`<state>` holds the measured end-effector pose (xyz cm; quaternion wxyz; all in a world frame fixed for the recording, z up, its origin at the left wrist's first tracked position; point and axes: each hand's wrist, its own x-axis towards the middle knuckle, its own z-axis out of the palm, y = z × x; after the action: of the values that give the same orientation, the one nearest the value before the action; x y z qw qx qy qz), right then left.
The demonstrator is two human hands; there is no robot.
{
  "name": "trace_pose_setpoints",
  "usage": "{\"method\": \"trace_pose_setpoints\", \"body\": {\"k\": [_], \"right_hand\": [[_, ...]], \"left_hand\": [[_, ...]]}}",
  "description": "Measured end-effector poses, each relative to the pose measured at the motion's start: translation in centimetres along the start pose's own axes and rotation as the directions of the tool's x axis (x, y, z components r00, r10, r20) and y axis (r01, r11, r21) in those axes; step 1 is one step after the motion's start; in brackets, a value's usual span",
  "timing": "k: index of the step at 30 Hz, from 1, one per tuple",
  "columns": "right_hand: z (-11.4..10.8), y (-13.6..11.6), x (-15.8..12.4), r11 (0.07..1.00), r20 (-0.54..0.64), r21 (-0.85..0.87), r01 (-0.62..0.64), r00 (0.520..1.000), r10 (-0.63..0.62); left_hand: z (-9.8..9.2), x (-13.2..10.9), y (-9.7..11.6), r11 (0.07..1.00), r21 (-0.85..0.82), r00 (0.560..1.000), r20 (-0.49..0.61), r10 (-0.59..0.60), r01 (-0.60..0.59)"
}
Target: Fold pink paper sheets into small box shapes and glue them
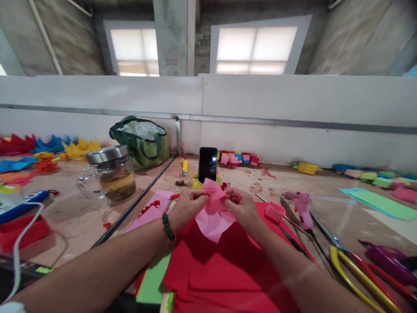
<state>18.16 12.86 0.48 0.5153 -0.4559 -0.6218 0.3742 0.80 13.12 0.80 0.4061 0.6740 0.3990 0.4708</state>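
Note:
Between both hands a crinkled sheet of pink paper [215, 219] is held up over a stack of red paper [228, 265]. My left hand [188, 205], with a dark green bead bracelet [168, 226] at the wrist, pinches the sheet's left side. On its right side my right hand [243, 208] pinches the same sheet, thumb and fingers together. Just behind the paper a black phone [207, 163] stands upright in a yellow holder. A small folded pink paper box [275, 211] lies to the right of my right hand.
Scissors [339, 248] with yellow and red handles and a pink glue gun [302, 208] lie at right. A glass tea mug [114, 178] and a green bag [143, 143] stand at left. Small coloured paper boxes [239, 158] line the back. Green sheets [153, 280] show beneath the red ones.

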Motion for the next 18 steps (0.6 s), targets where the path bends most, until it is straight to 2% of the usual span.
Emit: {"method": "trace_pose_setpoints", "body": {"k": [5, 9, 14, 18], "right_hand": [[0.0, -0.1, -0.4, 0.99, 0.066, -0.092, 0.109, 0.992, -0.103], [-0.2, -0.1, -0.6, 0.949, 0.102, -0.238, 0.208, 0.977, -0.189], [-0.3, 0.0, -0.5, 0.919, 0.044, -0.34, 0.197, 0.98, -0.194], [0.0, -0.4, -0.8, 0.883, 0.032, -0.416, 0.216, 0.974, -0.223]], "left_hand": [[-0.1, 0.0, -0.4, 0.999, 0.044, 1.0, 0.02, 0.011, -0.012], [-0.1, -0.1, 0.0, 0.991, 0.102, 0.996, 0.041, 0.078, -0.082], [0.1, -0.4, 0.9, 0.99, 0.124, 0.996, 0.062, 0.057, -0.064], [0.3, -0.6, 0.8, 0.989, 0.149, 0.998, 0.065, 0.011, -0.02]]}}
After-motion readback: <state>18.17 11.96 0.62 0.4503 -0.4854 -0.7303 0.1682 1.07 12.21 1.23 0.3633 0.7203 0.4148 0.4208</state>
